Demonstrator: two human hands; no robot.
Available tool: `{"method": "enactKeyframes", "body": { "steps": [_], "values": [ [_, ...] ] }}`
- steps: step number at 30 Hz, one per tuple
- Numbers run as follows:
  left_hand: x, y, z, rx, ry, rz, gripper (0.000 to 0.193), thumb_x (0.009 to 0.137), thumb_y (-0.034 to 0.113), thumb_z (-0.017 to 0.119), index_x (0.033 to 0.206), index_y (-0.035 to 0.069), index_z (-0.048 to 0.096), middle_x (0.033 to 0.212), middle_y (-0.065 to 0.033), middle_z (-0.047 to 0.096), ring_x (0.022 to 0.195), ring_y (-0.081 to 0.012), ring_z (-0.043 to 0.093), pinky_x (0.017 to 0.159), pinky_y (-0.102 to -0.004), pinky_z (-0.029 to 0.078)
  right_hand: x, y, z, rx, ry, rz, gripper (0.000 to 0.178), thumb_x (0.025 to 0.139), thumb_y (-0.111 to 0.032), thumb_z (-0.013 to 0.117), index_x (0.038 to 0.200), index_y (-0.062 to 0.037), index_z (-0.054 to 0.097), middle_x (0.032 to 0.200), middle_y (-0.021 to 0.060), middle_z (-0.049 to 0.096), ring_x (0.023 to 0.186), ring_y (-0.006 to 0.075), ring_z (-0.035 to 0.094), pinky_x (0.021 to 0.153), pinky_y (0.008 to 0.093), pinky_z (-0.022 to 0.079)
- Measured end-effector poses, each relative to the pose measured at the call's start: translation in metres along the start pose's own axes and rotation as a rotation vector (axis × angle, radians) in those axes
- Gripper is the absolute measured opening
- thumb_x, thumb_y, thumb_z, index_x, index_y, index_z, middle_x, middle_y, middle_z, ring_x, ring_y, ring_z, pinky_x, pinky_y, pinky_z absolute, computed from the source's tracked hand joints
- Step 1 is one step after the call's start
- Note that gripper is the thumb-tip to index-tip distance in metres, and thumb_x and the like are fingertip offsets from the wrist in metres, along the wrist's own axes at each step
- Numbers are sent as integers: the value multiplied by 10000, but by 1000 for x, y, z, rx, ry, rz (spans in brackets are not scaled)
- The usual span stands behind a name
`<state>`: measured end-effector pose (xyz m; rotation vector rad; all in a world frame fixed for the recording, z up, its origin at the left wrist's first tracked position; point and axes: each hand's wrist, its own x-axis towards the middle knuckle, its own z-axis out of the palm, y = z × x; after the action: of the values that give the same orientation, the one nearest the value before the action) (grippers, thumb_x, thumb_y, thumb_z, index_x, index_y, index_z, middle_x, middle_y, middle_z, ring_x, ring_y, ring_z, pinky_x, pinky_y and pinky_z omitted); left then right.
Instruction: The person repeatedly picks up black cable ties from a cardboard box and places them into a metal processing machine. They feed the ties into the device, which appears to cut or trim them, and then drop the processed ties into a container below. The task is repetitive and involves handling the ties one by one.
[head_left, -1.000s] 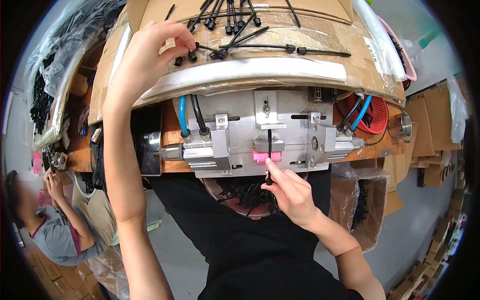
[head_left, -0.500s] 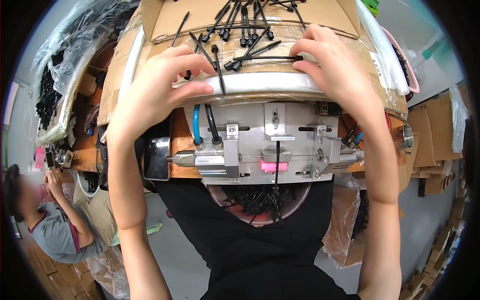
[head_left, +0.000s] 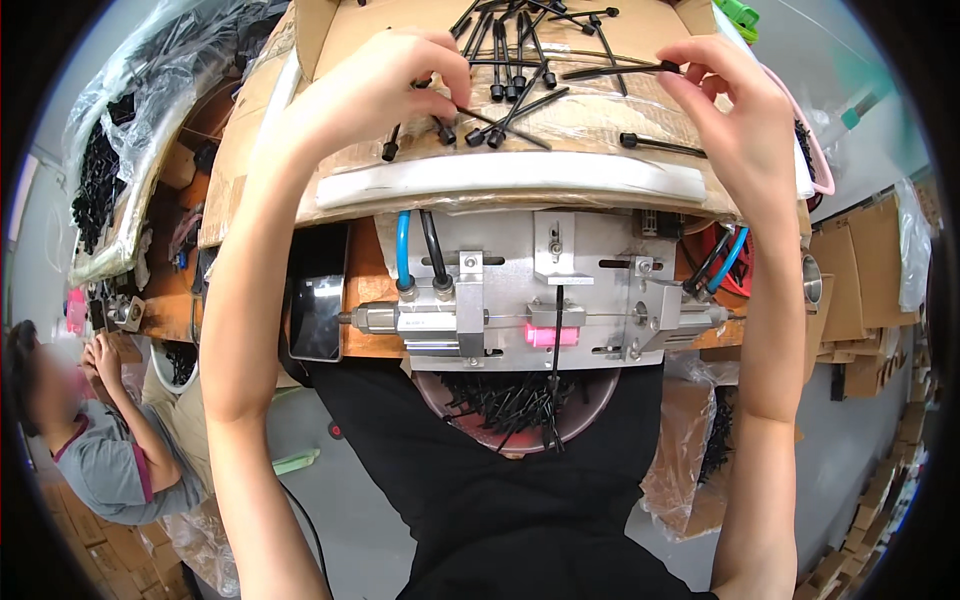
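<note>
My left hand is over the left part of the cardboard work surface, thumb and fingers closed on one end of a thin black rod that slants down to the right. Pinched by its knobbed end in my right hand, another black rod points left, nearly level. Between the hands lies a loose pile of similar black rods with knobbed ends. One more black rod with a knobbed end rests below my right hand.
A metal fixture with cylinders, hoses and a pink piece stands nearer me; a black rod hangs down its front. Beneath is a bowl of black parts. A phone-like black device lies left. Another person sits far left.
Both hands have moved farther away over the cardboard. My right hand has carried its rod up and right. The rod by my left hand has swung from upright to slanting right.
</note>
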<state>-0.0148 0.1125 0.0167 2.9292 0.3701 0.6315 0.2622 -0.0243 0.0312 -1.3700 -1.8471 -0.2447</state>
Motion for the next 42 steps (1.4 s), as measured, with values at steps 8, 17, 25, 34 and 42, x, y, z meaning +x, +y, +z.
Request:
{"method": "enactKeyframes", "body": {
  "steps": [8,17,25,34,42],
  "values": [
    [-46,95,17,112,250,-305,156,834,-17,669,984,24,658,931,-116,675,843,-208,669,722,-297,511,-37,2,-38,377,105,301,287,1012,-123,526,1249,22,598,905,63,647,782,87,565,709,197,428],
    [-94,234,102,-113,357,-483,696,655,-80,767,1320,8,580,921,-109,605,829,-257,566,747,-350,488,-79,-25,-49,714,316,257,236,955,-74,640,1123,89,610,926,160,706,744,132,645,643,215,486],
    [-86,253,156,16,137,-558,668,748,21,736,1369,-36,498,962,-95,547,861,-251,527,774,-380,463,-96,-31,-48,752,395,274,223,952,-50,629,1134,77,604,910,163,698,732,147,641,634,224,501],
    [-84,247,147,-94,108,-578,681,758,21,732,1393,-6,486,980,-99,554,884,-274,534,804,-370,465,-158,-60,-16,548,184,295,236,848,104,671,1066,48,599,980,154,673,812,160,627,718,269,533],
    [-13,111,58,161,430,-464,244,902,114,636,1138,55,657,1015,-134,599,970,-321,559,867,-405,453,-230,-106,40,374,-152,242,703,718,86,769,1368,54,504,767,111,574,662,232,570,627,337,491]
  ]
}}
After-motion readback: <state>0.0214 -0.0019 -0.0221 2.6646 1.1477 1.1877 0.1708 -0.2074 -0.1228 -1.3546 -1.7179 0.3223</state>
